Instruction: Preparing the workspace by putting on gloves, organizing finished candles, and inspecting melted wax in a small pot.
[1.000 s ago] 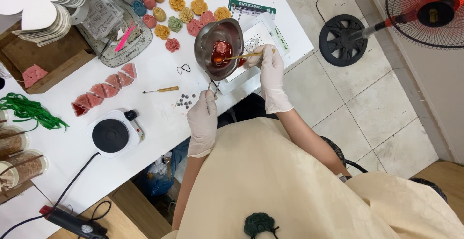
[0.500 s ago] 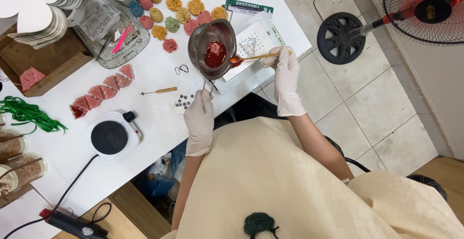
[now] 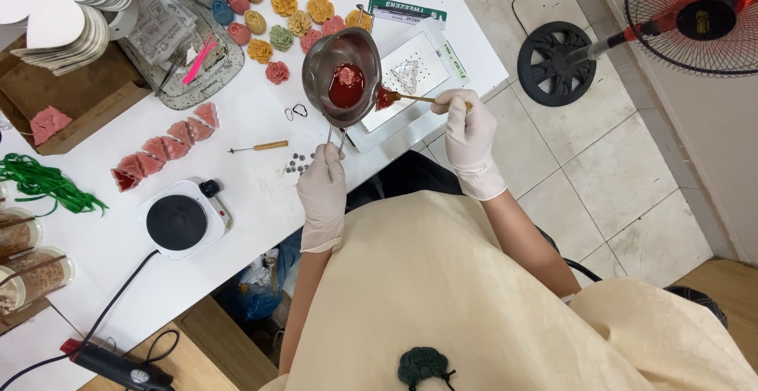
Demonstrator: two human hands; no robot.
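A white counter (image 3: 260, 122) stands over a tiled floor, with a fan (image 3: 695, 12) off to the right and rows of coloured wax flowers (image 3: 292, 20) along the far side. The left hand (image 3: 322, 186), gloved, is closed around the thin wire handle of a small metal pot (image 3: 341, 75), which it holds up above the counter's right part; the pot carries a pool of red melted wax with a flower piece in it. The right hand (image 3: 467, 126), also gloved, pinches the end of a slim wooden spoon (image 3: 410, 97), whose red-coated tip sits just outside the pot's rim, over a white tray (image 3: 426, 67). The pot looks light but awkward: the liquid will slosh and likely runs hot, so the handle is the sound place to grip, kept level. The spoon is stiff and light, and its wet tip may drip. The wax flowers look brittle and easily marked. Room is tight on the far side, where flowers and a green packet (image 3: 407, 10) crowd close, and the tray lies near the counter's right edge. To the left, a hot plate (image 3: 180, 219), pink wedges (image 3: 166, 150) and an awl (image 3: 260, 148) lie well apart from the pot, with bare counter between.
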